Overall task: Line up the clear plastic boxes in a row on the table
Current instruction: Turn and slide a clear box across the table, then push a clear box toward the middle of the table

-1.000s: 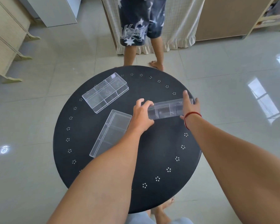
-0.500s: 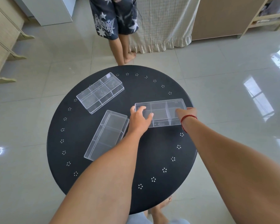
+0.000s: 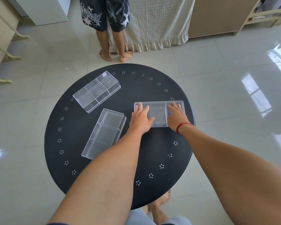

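Round table [image 3: 91, 176] — matte black, ringed near its edge with small white dotted rosettes. Three boxes, all clear and colourless: far-left box [image 3: 96, 91], near-left box [image 3: 104, 133], right-hand box [image 3: 159, 113]; the black top shows through each. Thread bracelet [image 3: 182, 125] on the right wrist — red. Floor tiles [image 3: 225, 78] pale grey-white, glossy, with bright window reflections. Bystander's shorts [image 3: 105, 13] dark navy, white star print and lettering. Cloth [image 3: 157, 21] behind: cream, fine check, frilled hem.
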Action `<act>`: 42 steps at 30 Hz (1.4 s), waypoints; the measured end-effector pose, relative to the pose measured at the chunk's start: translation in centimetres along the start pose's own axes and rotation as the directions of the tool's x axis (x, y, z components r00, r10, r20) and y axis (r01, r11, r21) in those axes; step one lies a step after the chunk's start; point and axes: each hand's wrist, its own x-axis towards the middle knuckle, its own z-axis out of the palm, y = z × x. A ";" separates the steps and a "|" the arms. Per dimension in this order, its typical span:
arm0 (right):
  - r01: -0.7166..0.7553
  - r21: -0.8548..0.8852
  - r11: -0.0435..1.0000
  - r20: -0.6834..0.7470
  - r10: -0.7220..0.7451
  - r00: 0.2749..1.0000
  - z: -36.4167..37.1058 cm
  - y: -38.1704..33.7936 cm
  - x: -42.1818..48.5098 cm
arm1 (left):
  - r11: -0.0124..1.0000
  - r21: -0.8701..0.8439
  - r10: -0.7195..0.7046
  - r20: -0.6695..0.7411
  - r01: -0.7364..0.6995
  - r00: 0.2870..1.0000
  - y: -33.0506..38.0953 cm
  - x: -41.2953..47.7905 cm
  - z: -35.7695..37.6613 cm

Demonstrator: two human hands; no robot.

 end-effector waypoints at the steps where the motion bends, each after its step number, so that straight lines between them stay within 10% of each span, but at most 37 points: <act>1: -0.011 0.002 1.000 -0.002 0.011 1.000 0.2 0.3 -0.5 | 1.000 0.008 0.010 0.001 -0.010 1.000 0.0 -0.4 0.3; 12: -0.077 -0.007 0.997 -0.072 0.076 0.994 0.3 -1.3 -3.1 | 0.998 -0.036 0.041 -0.091 -0.045 0.995 -1.0 -3.9 0.6; 22: 0.158 -0.054 0.986 0.034 -0.156 0.987 4.1 -12.9 -0.9 | 0.906 -0.127 -0.422 -0.334 0.404 0.843 -10.7 -7.4 -1.2; 27: 0.217 -0.046 0.975 0.114 -0.211 0.971 7.3 -16.2 -0.5 | 0.933 -0.099 -0.360 -0.302 0.347 0.882 -13.5 -7.8 -1.2; 35: -0.033 0.231 0.972 0.171 -0.007 0.985 9.4 -18.7 -0.2 | 0.988 -0.126 -0.120 -0.212 0.095 0.970 -17.5 -7.5 -4.4; 42: -0.213 0.309 0.927 0.216 0.150 0.965 10.6 -20.6 0.0 | 0.965 -0.220 -0.199 -0.243 0.145 0.949 -18.5 -6.5 -6.5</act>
